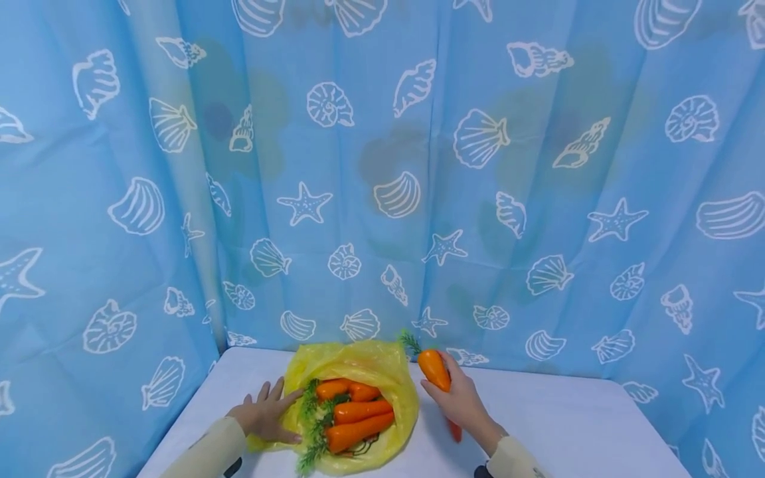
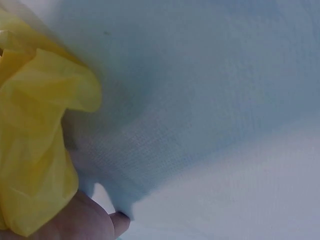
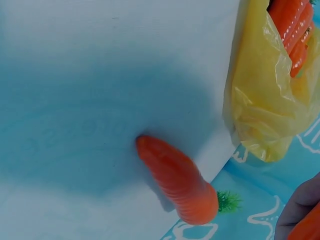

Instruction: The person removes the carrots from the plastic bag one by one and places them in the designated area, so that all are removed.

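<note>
My right hand [image 1: 463, 401] grips an orange carrot [image 1: 434, 370] with a feathery green top, just right of the yellow plastic bag [image 1: 402, 372]. In the right wrist view, my fingers [image 3: 294, 207] hold an orange piece at the corner. Another carrot [image 3: 175, 177] with a green tuft lies on the table apart from them; in the head view an orange tip shows below the hand. Several carrots [image 1: 358, 435] with green tops lie inside the open-mouthed bag. My left hand [image 1: 263, 418] rests spread against the bag's left side, thumb and forefinger apart.
The white table [image 1: 562, 425] extends to both sides of the bag. Close behind its far edge hangs a blue curtain [image 1: 370, 159] printed with white shells and starfish. Another curtain side [image 1: 78, 199] runs along the left.
</note>
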Tool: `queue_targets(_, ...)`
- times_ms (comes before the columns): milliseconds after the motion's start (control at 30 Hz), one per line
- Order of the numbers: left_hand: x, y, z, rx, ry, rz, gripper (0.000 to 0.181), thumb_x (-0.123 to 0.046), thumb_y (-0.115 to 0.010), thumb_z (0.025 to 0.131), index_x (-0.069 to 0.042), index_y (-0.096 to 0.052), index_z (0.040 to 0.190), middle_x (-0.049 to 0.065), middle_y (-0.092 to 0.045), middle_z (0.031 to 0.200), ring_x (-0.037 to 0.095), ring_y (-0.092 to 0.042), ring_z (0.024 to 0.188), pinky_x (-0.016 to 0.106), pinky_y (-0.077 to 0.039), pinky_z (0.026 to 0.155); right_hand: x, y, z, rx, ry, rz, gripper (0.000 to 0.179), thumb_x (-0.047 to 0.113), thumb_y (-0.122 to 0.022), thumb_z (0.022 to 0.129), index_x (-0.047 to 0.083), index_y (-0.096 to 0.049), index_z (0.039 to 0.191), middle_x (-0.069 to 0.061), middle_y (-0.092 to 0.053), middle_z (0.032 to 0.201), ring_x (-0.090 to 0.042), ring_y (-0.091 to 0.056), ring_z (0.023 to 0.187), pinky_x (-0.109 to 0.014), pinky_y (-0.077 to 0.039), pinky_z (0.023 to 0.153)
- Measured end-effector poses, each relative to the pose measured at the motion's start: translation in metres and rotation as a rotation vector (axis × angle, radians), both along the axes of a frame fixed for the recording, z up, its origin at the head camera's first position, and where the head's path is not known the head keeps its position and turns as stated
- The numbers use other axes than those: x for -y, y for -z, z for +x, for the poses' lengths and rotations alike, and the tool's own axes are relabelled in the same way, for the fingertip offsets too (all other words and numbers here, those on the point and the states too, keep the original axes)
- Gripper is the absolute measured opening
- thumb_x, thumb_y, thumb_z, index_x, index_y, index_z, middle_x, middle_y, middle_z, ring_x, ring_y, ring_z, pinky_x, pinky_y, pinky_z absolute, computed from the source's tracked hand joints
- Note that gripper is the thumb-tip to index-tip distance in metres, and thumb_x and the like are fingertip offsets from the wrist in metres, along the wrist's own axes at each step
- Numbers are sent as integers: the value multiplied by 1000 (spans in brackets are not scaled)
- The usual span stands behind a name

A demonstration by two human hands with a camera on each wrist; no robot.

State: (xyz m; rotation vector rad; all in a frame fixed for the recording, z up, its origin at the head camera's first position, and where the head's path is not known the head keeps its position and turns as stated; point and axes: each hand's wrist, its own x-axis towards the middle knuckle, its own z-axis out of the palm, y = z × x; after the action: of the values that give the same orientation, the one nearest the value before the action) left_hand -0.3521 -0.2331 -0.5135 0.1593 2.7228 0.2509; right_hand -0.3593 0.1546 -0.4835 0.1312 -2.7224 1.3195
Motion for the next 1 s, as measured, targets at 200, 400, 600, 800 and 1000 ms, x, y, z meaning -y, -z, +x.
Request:
queue_targets(200,1,0,1,-20,7,-5,101,-80,-58,56,-34,-30,142,18,-15,153,50,-13,136,73,-10,101,-6,2,1,26,36,11,79,52,-67,76,26,-29,140,-4,-56,119,-16,-54,93,-39,-52,86)
queue_targets(400,1,2,-1,-21,3,-3,103,-81,-57,55,-35,-30,142,18,-14,153,50,-12,136,73,-8,101,-15,0,-3,25,31,16,80,52,-67,77,24,-28,141,-4,-56,120,-16,-55,94,-40,-53,86)
queue_targets(600,1,8,-5,-8,-27,11,106,-84,-56,50,-39,-29,142,16,-12,154,48,-9,138,72,-6,102,-23,-1,-8,22,42,29,82,53,-65,78,20,-27,142,-8,-55,122,-19,-56,95,-42,-52,86)
queue_targets(800,3,14,-8,-31,-34,25,105,-82,-58,50,-39,-30,141,16,-14,154,48,-10,137,73,-7,101,-30,2,-14,50,60,25,78,47,-64,83,18,-24,143,-11,-48,133,-23,-53,105,-48,-47,94)
queue_targets(1000,2,7,-3,-22,-26,24,103,-79,-61,52,-36,-30,141,17,-13,154,48,-11,137,72,-8,102,-36,6,-18,50,92,37,71,31,-62,87,14,-22,142,-15,-50,129,-25,-54,101,-48,-48,92)
